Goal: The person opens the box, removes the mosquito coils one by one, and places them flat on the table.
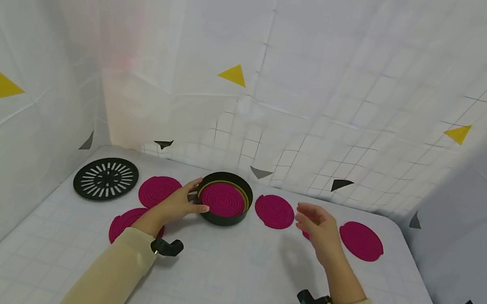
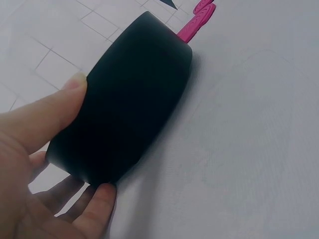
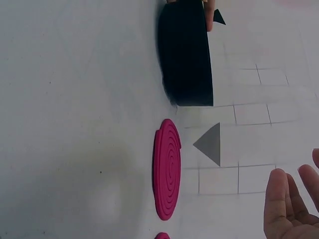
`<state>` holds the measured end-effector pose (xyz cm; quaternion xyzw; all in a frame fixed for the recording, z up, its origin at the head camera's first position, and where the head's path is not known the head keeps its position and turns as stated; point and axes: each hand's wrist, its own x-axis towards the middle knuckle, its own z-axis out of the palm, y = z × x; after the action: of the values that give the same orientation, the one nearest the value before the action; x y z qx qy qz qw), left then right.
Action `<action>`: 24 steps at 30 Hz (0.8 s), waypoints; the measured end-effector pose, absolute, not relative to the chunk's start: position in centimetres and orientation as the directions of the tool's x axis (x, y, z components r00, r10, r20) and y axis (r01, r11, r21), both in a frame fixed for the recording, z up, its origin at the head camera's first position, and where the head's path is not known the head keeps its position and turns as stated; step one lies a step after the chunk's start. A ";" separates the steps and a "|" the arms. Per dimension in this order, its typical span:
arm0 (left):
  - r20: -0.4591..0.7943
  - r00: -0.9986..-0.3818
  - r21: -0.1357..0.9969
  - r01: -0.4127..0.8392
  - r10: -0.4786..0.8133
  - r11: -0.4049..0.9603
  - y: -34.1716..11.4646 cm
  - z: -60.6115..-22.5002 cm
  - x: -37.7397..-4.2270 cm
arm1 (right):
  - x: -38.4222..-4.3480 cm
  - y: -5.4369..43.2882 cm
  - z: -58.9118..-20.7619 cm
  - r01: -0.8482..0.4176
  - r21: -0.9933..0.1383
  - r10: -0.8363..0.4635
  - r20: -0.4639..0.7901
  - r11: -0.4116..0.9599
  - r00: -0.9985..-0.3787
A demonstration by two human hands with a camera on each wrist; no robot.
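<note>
A round black tin point(image 1: 223, 221) stands on the table with a pink mosquito coil point(image 1: 222, 200) inside it and a yellowish ring round the coil. My left hand point(image 1: 175, 206) grips the tin's left side; in the left wrist view the thumb presses near the rim of its dark wall point(image 2: 124, 94) and the fingers reach the lower edge. My right hand point(image 1: 319, 233) hovers to the right, fingers loosely bent and holding nothing. Beneath it a coil point(image 1: 306, 235) is mostly hidden. Another coil point(image 1: 275, 212) lies between the tin and this hand.
At the far left lies a slotted black lid point(image 1: 105, 179). One coil point(image 1: 159, 190) sits left of the tin, and another point(image 1: 125, 223) is partly covered by my left forearm. A further coil point(image 1: 361, 241) lies at the right. White sheeting point(image 1: 306, 103) walls the table's back and sides.
</note>
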<state>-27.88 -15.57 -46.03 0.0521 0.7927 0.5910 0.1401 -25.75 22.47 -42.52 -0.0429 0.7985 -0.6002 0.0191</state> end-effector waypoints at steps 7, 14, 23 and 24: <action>-0.168 -0.955 0.953 -0.095 0.243 0.286 -15.6 -47.2 -28.6 | -26.5 20.4 -42.9 -0.055 -0.962 -0.129 0.021 0.266 -0.991; -0.147 -0.960 0.949 -0.070 0.237 0.307 -15.9 -48.9 -29.7 | -27.3 18.6 -43.3 -0.064 -0.951 -0.148 0.020 0.301 -0.989; -0.142 -0.963 0.949 -0.067 0.230 0.307 -16.0 -49.3 -29.8 | -28.2 16.5 -43.7 -0.079 -0.949 -0.183 0.022 0.306 -0.983; -0.139 -0.963 0.950 -0.065 0.229 0.305 -16.0 -49.3 -29.7 | -28.3 16.3 -43.7 -0.087 -0.947 -0.188 0.029 0.310 -0.982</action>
<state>-29.75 -16.02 -49.30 0.0513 0.7980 0.5873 0.1251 -28.33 16.27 -43.67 -0.0852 0.8080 -0.5813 0.0435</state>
